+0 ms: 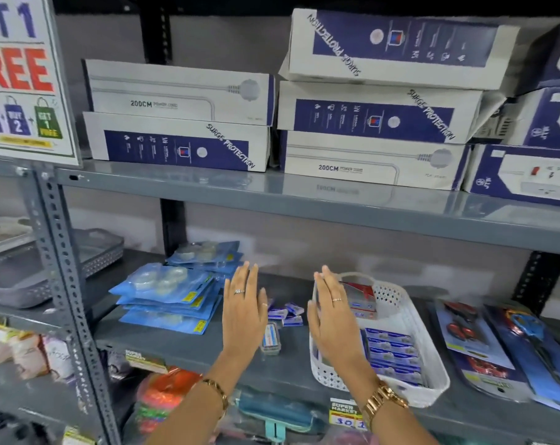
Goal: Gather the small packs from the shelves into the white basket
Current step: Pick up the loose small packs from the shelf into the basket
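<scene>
Several small blue-and-white packs (286, 313) lie loose on the grey middle shelf, between my two hands. A small clear-topped pack (271, 339) lies just in front of them. My left hand (245, 311) hovers flat and open to their left, holding nothing. My right hand (331, 319) is open too, fingers straight, over the left rim of the white basket (416, 319). The basket stands on the same shelf and holds rows of blue packs (392, 351) and a red-and-white pack (362, 295) at its far end.
Blue blister packs of tape (169, 293) are stacked left of my left hand. Carded scissors (503, 342) lie right of the basket. The upper shelf (272, 191) carries white-and-blue power strip boxes (182, 117). A perforated grey upright (63, 268) and grey trays (89, 252) stand left.
</scene>
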A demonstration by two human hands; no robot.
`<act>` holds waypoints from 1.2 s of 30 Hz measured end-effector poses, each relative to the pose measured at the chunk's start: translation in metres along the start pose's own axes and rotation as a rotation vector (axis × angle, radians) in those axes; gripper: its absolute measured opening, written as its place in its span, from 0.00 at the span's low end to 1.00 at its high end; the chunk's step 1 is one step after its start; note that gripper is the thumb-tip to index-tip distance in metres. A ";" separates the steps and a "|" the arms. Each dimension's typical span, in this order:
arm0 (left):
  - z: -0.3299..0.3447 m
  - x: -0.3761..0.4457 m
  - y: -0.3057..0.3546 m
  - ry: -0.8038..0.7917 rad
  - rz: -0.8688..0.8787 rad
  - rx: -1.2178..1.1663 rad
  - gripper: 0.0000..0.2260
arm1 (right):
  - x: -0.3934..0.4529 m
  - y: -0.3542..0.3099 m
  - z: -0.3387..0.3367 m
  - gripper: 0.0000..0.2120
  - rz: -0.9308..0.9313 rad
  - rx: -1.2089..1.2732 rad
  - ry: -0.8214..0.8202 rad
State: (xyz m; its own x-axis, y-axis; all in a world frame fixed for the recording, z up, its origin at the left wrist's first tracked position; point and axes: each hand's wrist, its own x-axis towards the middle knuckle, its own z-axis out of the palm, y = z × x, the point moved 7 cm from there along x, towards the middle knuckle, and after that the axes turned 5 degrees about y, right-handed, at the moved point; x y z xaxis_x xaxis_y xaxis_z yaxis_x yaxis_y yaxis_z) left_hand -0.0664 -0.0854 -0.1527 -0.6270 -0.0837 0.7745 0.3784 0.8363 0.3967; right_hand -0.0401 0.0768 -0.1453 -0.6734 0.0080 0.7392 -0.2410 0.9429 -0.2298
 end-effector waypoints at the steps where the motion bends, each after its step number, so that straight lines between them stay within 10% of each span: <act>1: 0.004 -0.005 -0.010 -0.031 -0.003 0.016 0.21 | -0.004 -0.002 0.012 0.24 0.010 0.007 -0.040; 18: 0.070 -0.102 -0.119 -0.551 -0.316 0.081 0.32 | -0.047 -0.020 0.158 0.34 0.069 0.036 -0.837; 36: 0.089 -0.107 -0.109 -0.602 -0.404 -0.016 0.29 | -0.040 -0.019 0.163 0.23 -0.064 -0.307 -1.044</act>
State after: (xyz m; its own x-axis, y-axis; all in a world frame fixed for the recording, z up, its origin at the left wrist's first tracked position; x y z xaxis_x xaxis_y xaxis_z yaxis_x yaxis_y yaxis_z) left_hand -0.1011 -0.1196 -0.3230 -0.9844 -0.0680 0.1625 0.0449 0.7948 0.6051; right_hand -0.1222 0.0046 -0.2739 -0.9622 -0.1941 -0.1911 -0.2098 0.9755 0.0656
